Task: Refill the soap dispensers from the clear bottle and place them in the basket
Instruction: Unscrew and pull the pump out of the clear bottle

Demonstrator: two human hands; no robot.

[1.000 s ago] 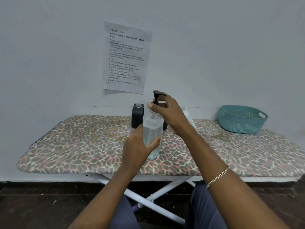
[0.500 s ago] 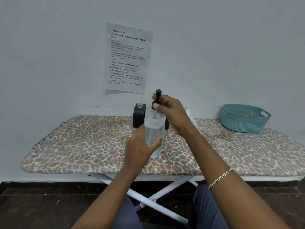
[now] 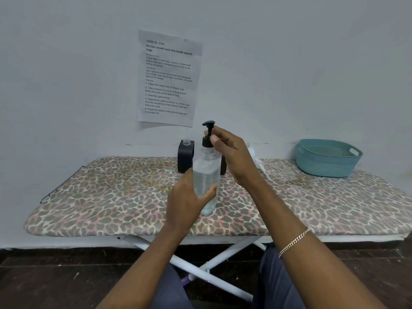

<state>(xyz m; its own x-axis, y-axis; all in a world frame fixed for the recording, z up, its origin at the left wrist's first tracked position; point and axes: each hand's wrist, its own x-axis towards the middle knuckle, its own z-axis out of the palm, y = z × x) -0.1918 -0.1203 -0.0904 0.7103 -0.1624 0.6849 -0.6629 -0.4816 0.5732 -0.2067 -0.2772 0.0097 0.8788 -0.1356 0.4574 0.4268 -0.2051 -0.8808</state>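
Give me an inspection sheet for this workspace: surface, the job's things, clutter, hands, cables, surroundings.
Surface: ironing board with a leopard-print cover, on white crossed legs.
Job's things: clear bottle upright, black pump on its neck; black dispenser behind it, neck open; second dispenser mostly hidden behind the bottle; teal basket at the right, nothing seen inside.
Clutter: white item behind the right hand, cannot identify.
Hands: left hand grips the bottle's body; right hand pinches the pump.
Cables: nothing seen.
Surroundings: printed sheet on the grey wall; dark floor.
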